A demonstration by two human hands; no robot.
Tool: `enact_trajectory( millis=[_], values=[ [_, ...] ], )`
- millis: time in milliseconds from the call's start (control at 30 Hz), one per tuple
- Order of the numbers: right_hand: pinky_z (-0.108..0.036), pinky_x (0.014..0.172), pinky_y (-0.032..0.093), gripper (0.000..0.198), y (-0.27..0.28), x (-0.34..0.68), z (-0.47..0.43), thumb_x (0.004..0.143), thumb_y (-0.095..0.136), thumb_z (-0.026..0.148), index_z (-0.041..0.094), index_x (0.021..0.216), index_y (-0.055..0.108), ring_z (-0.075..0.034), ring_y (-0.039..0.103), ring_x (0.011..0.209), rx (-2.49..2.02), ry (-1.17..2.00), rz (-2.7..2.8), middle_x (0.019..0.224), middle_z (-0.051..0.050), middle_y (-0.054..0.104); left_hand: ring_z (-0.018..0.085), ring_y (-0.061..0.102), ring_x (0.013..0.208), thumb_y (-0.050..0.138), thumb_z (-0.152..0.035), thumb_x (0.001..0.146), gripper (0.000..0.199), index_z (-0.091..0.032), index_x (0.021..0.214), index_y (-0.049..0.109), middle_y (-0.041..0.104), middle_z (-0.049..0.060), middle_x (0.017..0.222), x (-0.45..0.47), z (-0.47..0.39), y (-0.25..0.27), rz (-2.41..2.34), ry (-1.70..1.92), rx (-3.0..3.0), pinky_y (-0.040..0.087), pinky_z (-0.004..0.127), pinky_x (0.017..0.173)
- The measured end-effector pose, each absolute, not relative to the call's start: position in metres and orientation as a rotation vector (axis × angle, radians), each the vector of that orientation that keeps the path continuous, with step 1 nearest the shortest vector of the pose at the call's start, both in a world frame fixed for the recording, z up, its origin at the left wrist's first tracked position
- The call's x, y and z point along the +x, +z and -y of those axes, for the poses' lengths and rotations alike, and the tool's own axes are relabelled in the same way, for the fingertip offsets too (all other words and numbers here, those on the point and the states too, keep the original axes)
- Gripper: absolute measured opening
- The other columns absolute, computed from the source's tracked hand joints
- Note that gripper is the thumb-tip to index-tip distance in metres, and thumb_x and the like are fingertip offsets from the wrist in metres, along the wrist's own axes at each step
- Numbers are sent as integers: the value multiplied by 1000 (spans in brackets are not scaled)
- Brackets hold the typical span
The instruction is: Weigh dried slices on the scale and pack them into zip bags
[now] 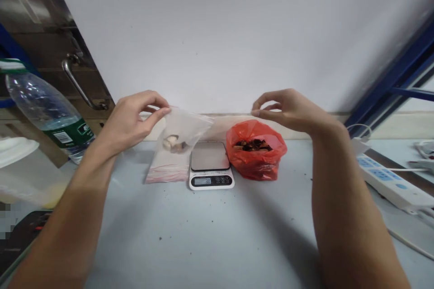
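My left hand [142,117] pinches the top corner of a clear zip bag [193,122] between thumb and fingers. A few pale and brown dried slices [174,143] lie in the bag's bottom. It hangs over a stack of flat zip bags [166,171] with red seal lines. Just right of that stack sits a small white kitchen scale [210,158], its plate bare and its display lit. My right hand [285,108] hovers above a red plastic bag [257,165], fingertips drawn together with nothing visible in them. Dark dried pieces [254,144] fill the red bag's open mouth.
On the left stand a plastic water bottle [50,104] with a green label and a white-lidded container [20,162]. A white power strip [393,180] with cables lies at the right. Behind the grey table [203,244] rises a white wall [210,36]. Dark crumbs dot the tabletop.
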State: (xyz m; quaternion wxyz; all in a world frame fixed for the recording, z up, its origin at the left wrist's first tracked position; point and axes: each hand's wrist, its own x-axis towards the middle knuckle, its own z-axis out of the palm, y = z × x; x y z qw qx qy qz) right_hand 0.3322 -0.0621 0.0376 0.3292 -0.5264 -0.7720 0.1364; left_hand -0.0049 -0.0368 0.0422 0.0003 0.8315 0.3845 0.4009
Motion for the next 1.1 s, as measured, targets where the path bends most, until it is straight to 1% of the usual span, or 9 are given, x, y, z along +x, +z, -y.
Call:
enact_trajectory(
  millis=[100, 167, 367, 567, 733, 800, 967, 1033, 1100],
  values=[
    [-40, 89, 56, 52, 47, 311, 67, 74, 76, 51, 22, 116, 72, -27, 66, 108, -1151, 468, 2171, 121, -11, 72, 21, 67, 83, 55, -37, 89, 20, -23, 82, 67, 72, 4, 91, 16, 40, 49, -1011, 1208, 2794, 55, 33, 80],
    [-37, 85, 56, 54, 51, 297, 66, 75, 77, 45, 21, 122, 70, -24, 68, 102, -1077, 588, 2332, 115, -9, 74, 22, 67, 88, 56, -37, 90, 21, -23, 83, 70, 72, 4, 95, 39, 42, 53, -872, 1182, 2876, 54, 36, 86],
    [-30, 67, 53, 21, 49, 313, 69, 88, 61, 32, 17, 90, 76, -18, 67, 73, -1129, 606, 2450, 82, -3, 76, 25, 66, 102, 59, -37, 92, 19, -26, 97, 75, 72, 5, 109, 103, 46, 59, -778, 1375, 2790, 53, 41, 93],
    [-47, 100, 51, 40, 20, 390, 97, 97, 47, 31, 20, 127, 71, -31, 66, 119, -1434, 77, 1869, 128, -9, 72, 21, 68, 89, 56, -36, 93, 24, -22, 99, 75, 75, 6, 102, 126, 38, 36, -619, 1150, 2738, 55, 35, 83],
    [-57, 115, 38, 63, -44, 435, 102, 87, 39, 6, 17, 147, 55, -33, 50, 140, -1851, -107, 2009, 153, -16, 51, 21, 68, 92, 49, -37, 98, 30, -22, 103, 75, 76, 5, 102, 138, 33, 4, -523, 555, 2823, 52, 33, 84],
    [-58, 116, 36, 61, -70, 438, 105, 90, 42, 12, 16, 150, 51, -35, 43, 144, -1944, 32, 2197, 157, -19, 44, 24, 67, 99, 49, -39, 99, 32, -21, 106, 74, 75, 7, 103, 143, 35, -6, -556, 429, 2851, 51, 36, 88],
    [-62, 118, 29, 85, -87, 434, 113, 86, 60, 62, 24, 159, 36, -40, 17, 154, -1968, 357, 2352, 167, -16, 22, 28, 64, 101, 52, -37, 99, 30, -18, 101, 74, 74, 10, 102, 150, 42, -21, -594, 231, 2867, 51, 40, 87],
    [-64, 117, 29, 75, -73, 433, 113, 86, 58, 65, 27, 150, 52, -42, 23, 152, -1961, 398, 2330, 164, -14, 34, 26, 65, 99, 52, -34, 99, 27, -19, 96, 74, 75, 9, 100, 151, 46, -23, -535, 219, 2854, 51, 37, 86],
    [-63, 113, 36, 54, -52, 430, 108, 92, 52, 59, 26, 131, 69, -41, 41, 144, -1901, 310, 2251, 149, -14, 56, 27, 64, 105, 54, -32, 99, 24, -20, 96, 74, 76, 7, 101, 150, 51, -25, -482, 207, 2844, 51, 37, 89]
  ],
)
